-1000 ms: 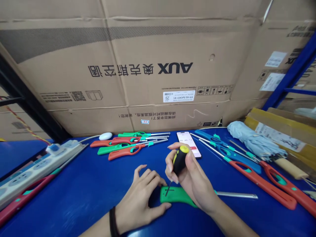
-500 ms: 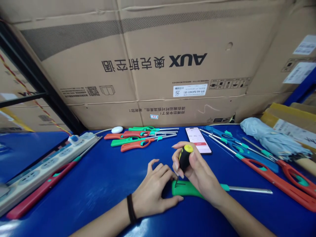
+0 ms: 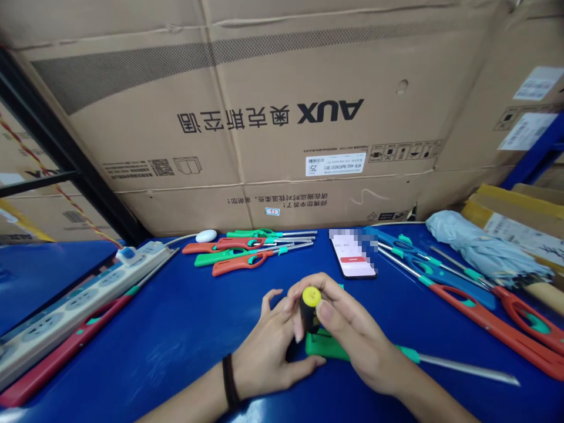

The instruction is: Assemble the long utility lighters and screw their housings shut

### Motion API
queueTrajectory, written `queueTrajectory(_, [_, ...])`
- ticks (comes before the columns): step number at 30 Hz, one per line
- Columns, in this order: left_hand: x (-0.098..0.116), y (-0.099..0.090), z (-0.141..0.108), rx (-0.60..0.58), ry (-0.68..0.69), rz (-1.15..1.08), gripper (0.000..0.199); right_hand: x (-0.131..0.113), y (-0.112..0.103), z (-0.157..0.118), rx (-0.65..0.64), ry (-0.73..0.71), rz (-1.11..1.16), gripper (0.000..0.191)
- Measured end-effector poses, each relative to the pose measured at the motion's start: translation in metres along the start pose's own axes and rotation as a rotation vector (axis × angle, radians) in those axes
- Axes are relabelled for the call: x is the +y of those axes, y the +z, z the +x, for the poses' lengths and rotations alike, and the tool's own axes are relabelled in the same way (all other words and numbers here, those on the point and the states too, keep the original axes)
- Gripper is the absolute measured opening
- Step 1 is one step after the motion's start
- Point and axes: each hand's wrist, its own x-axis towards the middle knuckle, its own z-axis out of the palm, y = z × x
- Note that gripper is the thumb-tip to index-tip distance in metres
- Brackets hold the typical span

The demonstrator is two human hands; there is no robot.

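Observation:
A screwdriver [image 3: 311, 298] with a yellow-capped black handle is upright in my right hand [image 3: 356, 338], its fingers closed round the handle. Below it a green gas lighter [image 3: 328, 345] lies on the blue table, its metal tube pointing right and slightly toward me. The screwdriver's tip is hidden, so I cannot see whether it touches the lighter. My left hand [image 3: 268, 346], with a black band at the wrist, grips the lighter's handle end. Its thumb lies along the near side; some of its fingers are hidden behind my right hand.
Several orange and green lighters [image 3: 244, 262] lie at the back. A phone [image 3: 355, 261] rests behind my hands. A power strip [image 3: 57, 311] and a red lighter [image 3: 66, 349] are at left. Blue and red lighters [image 3: 497, 323] and a folded umbrella [image 3: 484, 247] lie at right; a large carton [image 3: 264, 70] stands behind.
My right hand and the screwdriver have come down and slightly left, closer to the lighter. The lighter's tube end has swung toward me. My left hand stays at the handle end.

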Motion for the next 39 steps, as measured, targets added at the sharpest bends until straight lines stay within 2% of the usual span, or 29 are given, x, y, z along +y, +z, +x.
queueTrajectory(3, [0.001,0.000,0.001,-0.001,0.004,-0.007,0.043,0.000,0.001,0.002,-0.006,-0.001,0.040,0.019])
queueTrajectory(6, [0.003,-0.002,0.002,0.025,-0.012,-0.020,0.045,-0.003,0.000,0.003,0.011,-0.066,0.005,0.016])
queueTrajectory(10, [0.006,-0.004,0.003,0.020,-0.035,-0.042,0.024,-0.007,-0.002,0.004,0.082,-0.178,-0.070,0.011])
queueTrajectory(12, [0.007,-0.005,0.004,0.001,-0.041,-0.045,0.021,-0.007,0.000,0.003,0.116,-0.200,-0.071,0.018])
queueTrajectory(15, [0.007,-0.005,0.006,-0.007,-0.006,-0.043,0.028,-0.002,0.004,0.003,0.196,-0.234,-0.071,0.030])
queueTrajectory(19, [0.005,-0.004,0.007,0.012,0.035,-0.016,0.031,0.002,0.005,0.001,0.307,-0.317,-0.141,0.037])
queueTrajectory(21, [0.004,-0.004,0.006,0.027,0.039,-0.004,0.033,-0.002,0.000,0.000,0.286,-0.300,-0.199,0.034])
queueTrajectory(25, [0.000,-0.004,0.004,0.053,0.044,0.051,0.031,-0.014,-0.013,-0.002,0.136,-0.137,-0.309,0.019])
queueTrajectory(28, [-0.001,-0.005,0.005,0.058,0.063,0.070,0.033,-0.014,-0.016,-0.001,0.013,-0.030,-0.258,0.022])
queueTrajectory(30, [0.000,-0.005,0.005,0.054,0.049,0.053,0.031,-0.006,-0.012,-0.001,0.033,-0.001,-0.137,0.028])
queueTrajectory(33, [0.002,-0.006,0.006,0.029,0.012,0.020,0.024,0.009,-0.004,-0.001,0.164,-0.040,0.043,0.039])
queueTrajectory(39, [0.004,-0.006,0.005,0.021,-0.002,0.003,0.024,0.015,-0.004,0.006,0.143,-0.076,0.117,0.044])
